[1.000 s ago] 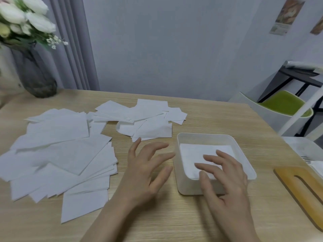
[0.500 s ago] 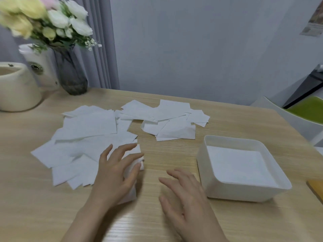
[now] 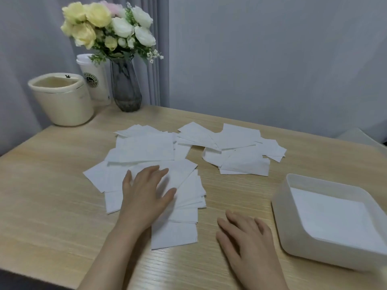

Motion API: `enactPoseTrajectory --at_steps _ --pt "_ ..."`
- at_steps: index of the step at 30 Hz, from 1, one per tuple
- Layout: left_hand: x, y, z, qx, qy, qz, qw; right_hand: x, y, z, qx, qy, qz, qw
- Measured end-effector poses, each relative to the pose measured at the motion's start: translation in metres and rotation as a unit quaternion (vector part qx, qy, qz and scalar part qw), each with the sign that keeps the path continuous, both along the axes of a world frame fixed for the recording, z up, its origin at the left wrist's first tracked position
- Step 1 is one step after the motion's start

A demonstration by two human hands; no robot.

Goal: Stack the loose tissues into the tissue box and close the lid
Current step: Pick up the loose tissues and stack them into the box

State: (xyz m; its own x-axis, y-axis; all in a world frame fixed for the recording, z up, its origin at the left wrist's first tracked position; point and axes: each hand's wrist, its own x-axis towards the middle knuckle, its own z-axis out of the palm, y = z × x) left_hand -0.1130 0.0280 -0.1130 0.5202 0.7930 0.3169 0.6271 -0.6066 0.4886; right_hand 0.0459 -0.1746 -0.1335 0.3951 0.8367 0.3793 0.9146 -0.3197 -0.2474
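The tissue box [image 3: 280, 208] – its right side – runs off frame.

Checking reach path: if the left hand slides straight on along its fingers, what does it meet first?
The left hand already lies flat on the near tissue pile, fingers aimed up and slightly right. Going on, it would likely meet the upper sheets of that same pile first; depth is unclear.

table [image 3: 240, 268] | on it: tissues [image 3: 146, 149]; tissue box [image 3: 281, 208]; vase [image 3: 125, 88]; pot [image 3: 62, 101]; cup [image 3: 95, 80]

Soft, even indoor light; faint shadows under both hands. Slightly soft focus throughout. Wide-angle bending at edges. No glare.
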Motion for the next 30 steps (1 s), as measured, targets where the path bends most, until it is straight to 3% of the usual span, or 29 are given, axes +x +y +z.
enactPoseTrajectory --at_steps 3,12,20,26,30 --pt "-0.001 0.005 -0.008 -0.008 0.036 -0.010 0.999 0.000 0.005 0.000 0.033 -0.010 0.003 0.999" --pt "-0.003 0.004 -0.020 -0.026 -0.008 -0.018 0.999 -0.010 0.056 0.020 0.059 0.059 0.065 0.994" --pt "-0.005 0.004 -0.022 -0.021 -0.040 -0.016 0.999 -0.019 0.104 0.024 -0.133 0.061 0.058 0.988" --pt "-0.005 0.005 -0.022 -0.021 -0.072 0.038 0.996 -0.030 0.133 0.028 -0.114 0.198 0.033 0.973" --pt "-0.005 0.005 -0.021 -0.012 -0.088 0.043 0.995 -0.035 0.152 0.033 -0.025 0.278 -0.062 0.958"
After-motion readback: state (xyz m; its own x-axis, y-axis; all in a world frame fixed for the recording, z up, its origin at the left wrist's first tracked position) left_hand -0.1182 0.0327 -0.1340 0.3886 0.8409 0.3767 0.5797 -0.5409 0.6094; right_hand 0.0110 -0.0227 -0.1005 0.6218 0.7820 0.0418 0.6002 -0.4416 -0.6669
